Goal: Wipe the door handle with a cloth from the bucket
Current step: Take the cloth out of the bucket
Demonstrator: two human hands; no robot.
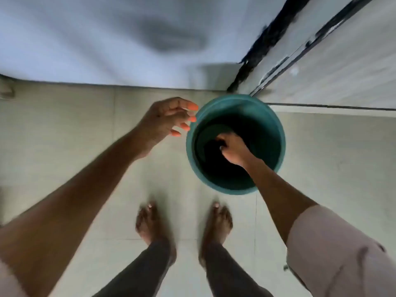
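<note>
A teal bucket (276, 125) stands on the tiled floor in front of my feet, by the foot of a door. My right hand (233, 150) is down inside the bucket, fingers curled around something dark (211, 146) in its black interior; whether that is the cloth I cannot make out. My left hand (169, 117) hovers just left of the bucket's rim with its fingers spread and nothing in it. No door handle is in view.
A pale wall (96, 39) runs across the top. At the upper right a light door (342, 67) with a dark frame edge (257, 50) meets the floor. My bare feet (150, 224) stand on light tiles below the bucket.
</note>
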